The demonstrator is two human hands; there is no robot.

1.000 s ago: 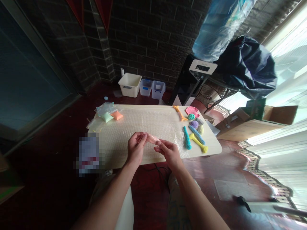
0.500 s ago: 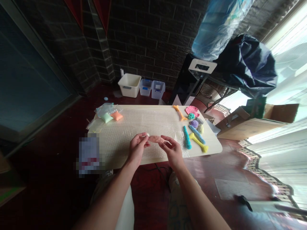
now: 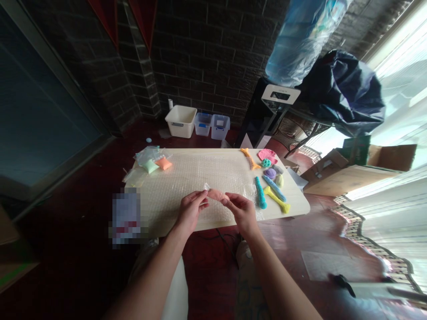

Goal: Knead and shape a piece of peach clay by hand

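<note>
My left hand (image 3: 191, 210) and my right hand (image 3: 242, 210) hold a small pink clay packet (image 3: 216, 194) between them, over the near edge of the low wooden table (image 3: 296, 205). The left fingers pinch the packet's clear plastic end; the right fingers grip its other end. Bubble wrap (image 3: 200, 173) covers the tabletop under the hands. Right of my right hand lie shaped clay pieces: a teal stick (image 3: 260, 193), a yellow stick (image 3: 276, 198), a blue stick (image 3: 272, 186), a purple lump (image 3: 270, 172), a pink flat piece (image 3: 267, 154) and an orange piece (image 3: 249, 158).
Orange (image 3: 163, 163) and green (image 3: 150, 166) clay packets and empty plastic bags lie at the table's far left corner. White and clear storage bins (image 3: 182, 120) stand by the brick wall. A water dispenser (image 3: 267, 113), cardboard boxes (image 3: 353, 171) and curtains are at the right.
The two hands have drawn closer together around the pink packet, and the left fingers have pulled its plastic end up a little. The view has shifted slightly downward.
</note>
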